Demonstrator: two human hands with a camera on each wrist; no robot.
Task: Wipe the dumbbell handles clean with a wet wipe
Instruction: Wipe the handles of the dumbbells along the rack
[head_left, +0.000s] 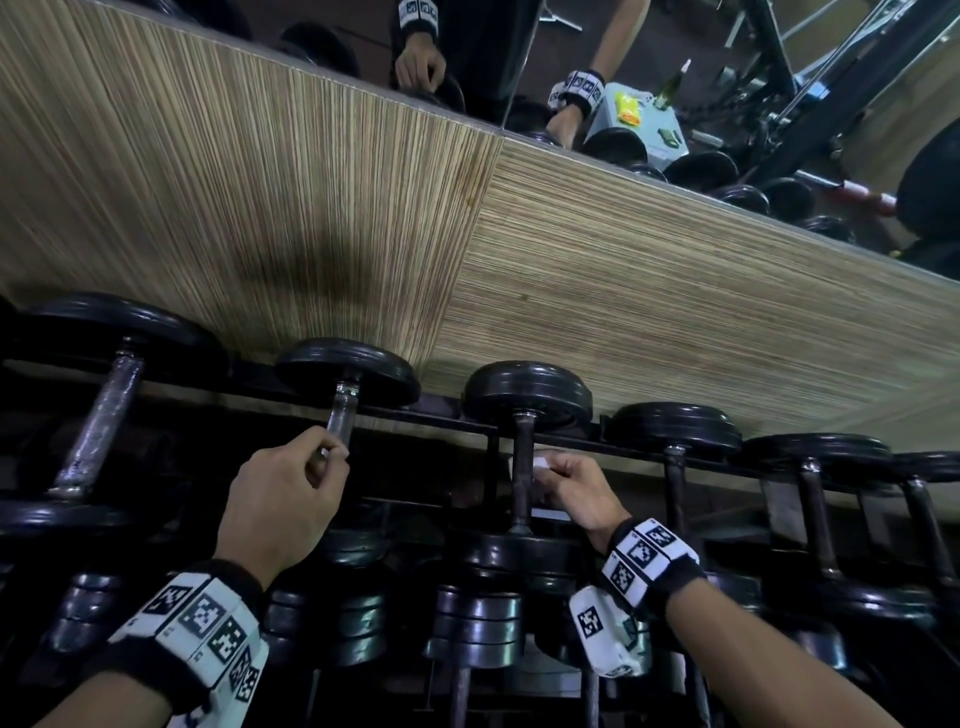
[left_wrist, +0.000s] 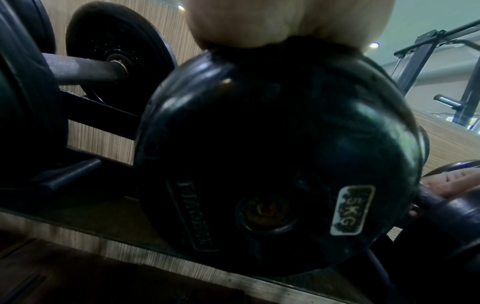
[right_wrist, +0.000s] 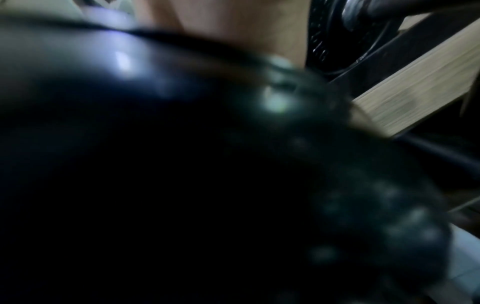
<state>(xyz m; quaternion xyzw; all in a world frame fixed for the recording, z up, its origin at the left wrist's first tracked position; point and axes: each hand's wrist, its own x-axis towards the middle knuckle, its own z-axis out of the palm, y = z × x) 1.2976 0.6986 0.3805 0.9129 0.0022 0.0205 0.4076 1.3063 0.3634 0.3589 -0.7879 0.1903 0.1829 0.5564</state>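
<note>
Black dumbbells lie in a row on a dark rack (head_left: 426, 415) along the wall. My left hand (head_left: 324, 460) grips the worn metal handle (head_left: 344, 413) of the second dumbbell from the left, near its front end. In the left wrist view its 5KG plate (left_wrist: 272, 154) fills the frame below my left hand (left_wrist: 285, 22). My right hand (head_left: 558, 475) presses a white wet wipe (head_left: 540, 461) against the dark handle (head_left: 521, 441) of the dumbbell to the right, fingers curled round it. The right wrist view shows only a blurred black plate (right_wrist: 182, 164).
More dumbbells sit at the left (head_left: 104, 405) and right (head_left: 675, 467), with a lower row (head_left: 478, 623) under my wrists. A striped wood panel (head_left: 519, 260) stands behind the rack. The mirror (head_left: 675, 78) above it reflects a small table and gym machines.
</note>
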